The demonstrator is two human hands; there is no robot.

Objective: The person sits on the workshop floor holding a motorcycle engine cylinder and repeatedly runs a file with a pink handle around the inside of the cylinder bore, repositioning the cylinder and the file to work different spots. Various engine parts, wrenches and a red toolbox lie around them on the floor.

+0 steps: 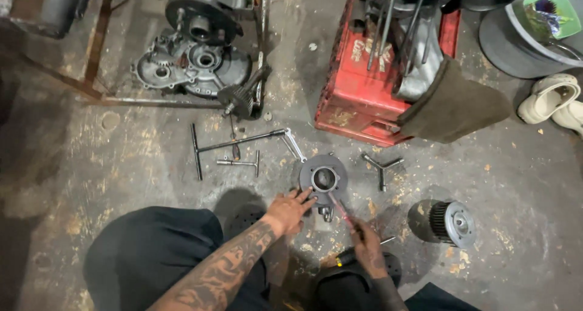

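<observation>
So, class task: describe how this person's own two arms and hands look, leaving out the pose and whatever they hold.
Both hands are bare, with no gloves, rings or watch to be seen. The left hand leads into a forearm covered in dense dark tattoo patterns, with no sleeve in view. The right hand also shows dark tattoo marks along its wrist and forearm. Both look smudged with grime.

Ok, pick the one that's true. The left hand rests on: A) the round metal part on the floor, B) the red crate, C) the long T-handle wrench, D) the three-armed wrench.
A: the left hand has its fingers on the edge of the round metal part, while the right hand puts a screwdriver to it.
</observation>
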